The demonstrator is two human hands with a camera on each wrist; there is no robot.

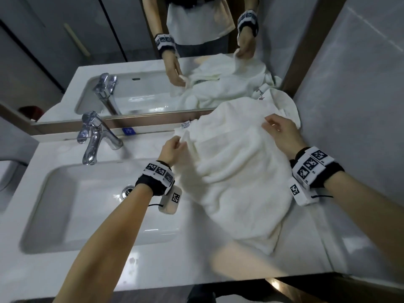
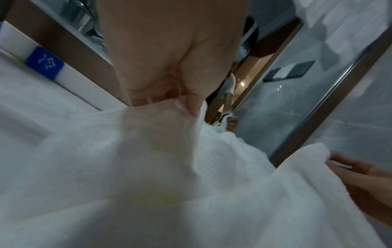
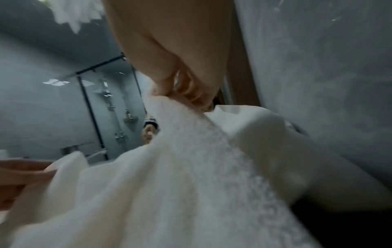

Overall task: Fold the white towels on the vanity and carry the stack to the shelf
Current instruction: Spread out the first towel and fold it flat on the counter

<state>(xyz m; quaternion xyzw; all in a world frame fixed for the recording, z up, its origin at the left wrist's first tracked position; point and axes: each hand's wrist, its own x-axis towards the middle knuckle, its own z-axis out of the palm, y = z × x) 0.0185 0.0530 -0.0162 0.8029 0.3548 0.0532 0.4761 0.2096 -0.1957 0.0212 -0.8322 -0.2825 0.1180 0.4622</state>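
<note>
2 hands pinch towel (image 1: 236, 171), left wrist shows thumb (image 2: 194, 100)

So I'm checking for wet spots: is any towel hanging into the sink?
No, the towel lies on the counter right of the sink, its edge clear of the basin.

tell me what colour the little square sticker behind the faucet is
Blue with a white mark; the sticker shows best in the left wrist view.

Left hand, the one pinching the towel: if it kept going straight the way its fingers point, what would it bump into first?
The left hand points away from the person, toward the back of the vanity. Past the white towel it pinches, it would probably meet the mirror's frame first, though depth is hard to judge here.
</note>
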